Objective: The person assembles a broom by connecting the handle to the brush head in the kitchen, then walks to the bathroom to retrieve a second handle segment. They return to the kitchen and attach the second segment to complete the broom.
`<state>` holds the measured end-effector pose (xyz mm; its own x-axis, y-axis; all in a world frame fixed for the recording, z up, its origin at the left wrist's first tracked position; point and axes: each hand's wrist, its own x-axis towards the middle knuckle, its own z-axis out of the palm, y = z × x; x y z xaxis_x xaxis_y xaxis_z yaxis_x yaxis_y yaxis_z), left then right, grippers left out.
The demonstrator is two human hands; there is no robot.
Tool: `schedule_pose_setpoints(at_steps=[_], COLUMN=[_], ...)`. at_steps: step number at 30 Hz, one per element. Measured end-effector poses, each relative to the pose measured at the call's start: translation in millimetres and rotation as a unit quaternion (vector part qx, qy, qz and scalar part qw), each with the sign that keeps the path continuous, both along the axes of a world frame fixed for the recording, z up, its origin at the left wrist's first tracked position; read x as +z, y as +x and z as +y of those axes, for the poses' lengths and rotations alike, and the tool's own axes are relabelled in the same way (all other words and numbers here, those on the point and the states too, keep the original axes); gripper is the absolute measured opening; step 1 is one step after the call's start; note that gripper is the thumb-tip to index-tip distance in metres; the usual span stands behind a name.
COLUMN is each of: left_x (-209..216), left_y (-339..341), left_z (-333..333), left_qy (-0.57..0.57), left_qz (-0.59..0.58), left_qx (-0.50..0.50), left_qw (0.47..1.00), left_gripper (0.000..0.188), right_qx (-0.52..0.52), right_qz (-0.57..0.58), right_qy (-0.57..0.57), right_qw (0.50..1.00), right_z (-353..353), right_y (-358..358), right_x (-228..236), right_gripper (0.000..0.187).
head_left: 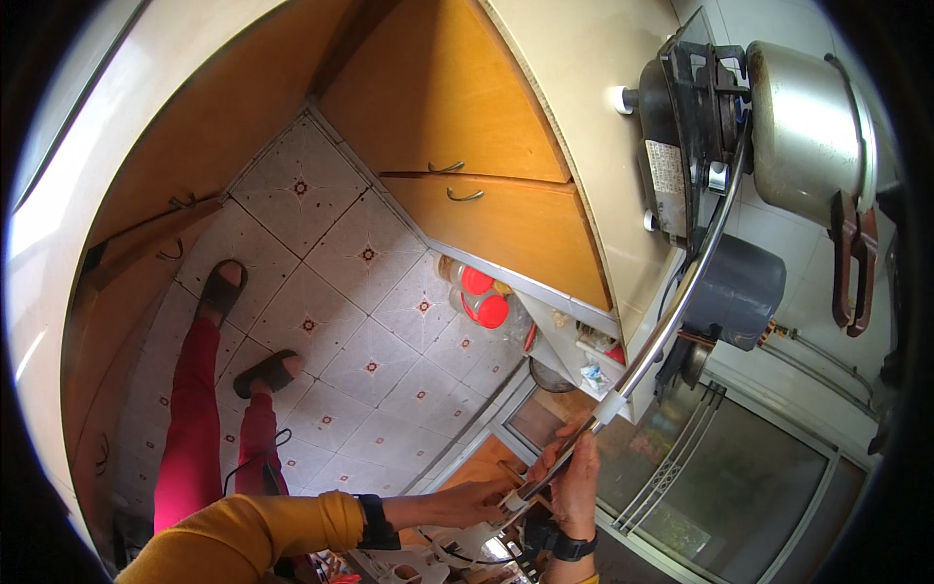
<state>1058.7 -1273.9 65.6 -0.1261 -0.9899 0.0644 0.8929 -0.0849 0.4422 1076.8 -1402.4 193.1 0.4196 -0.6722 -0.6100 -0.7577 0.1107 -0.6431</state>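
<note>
A long silver metal pole with a white collar runs slantwise from my hands up past the stove. My right hand is wrapped round the pole below that collar. Lower down, my left hand closes on the pole's near end, by a small white fitting. Below my hands is a pale, partly hidden object I cannot make out. The pole's far end passes in front of the gas stove.
A silver pressure cooker and a dark pot stand at the right, near the pole. Orange cabinets border the tiled floor. Red-lidded jars sit low by an open shelf. A glass-paned sliding door is at lower right.
</note>
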Motion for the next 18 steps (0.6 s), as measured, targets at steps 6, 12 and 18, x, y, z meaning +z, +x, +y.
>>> schedule_pose_setpoints(at_steps=[6,12,18], left_x=[15,19,11], left_y=[14,15,8], left_z=[6,1,1], left_qy=[0.066,0.105,0.084], left_qz=[-0.076,-0.152,-0.167], left_qx=[0.050,0.063,0.073], left_qw=[0.994,0.981,0.980], left_gripper=[0.060,0.054,0.049], right_qx=[0.021,0.057,0.056], right_qz=[0.048,0.087,0.078], right_qy=[-0.065,-0.116,-0.103], right_qw=[0.996,0.988,0.990], right_z=[0,-1,1], right_y=[2,1,3], right_x=[-1,-4,-6], right_gripper=[0.034,0.029,0.032])
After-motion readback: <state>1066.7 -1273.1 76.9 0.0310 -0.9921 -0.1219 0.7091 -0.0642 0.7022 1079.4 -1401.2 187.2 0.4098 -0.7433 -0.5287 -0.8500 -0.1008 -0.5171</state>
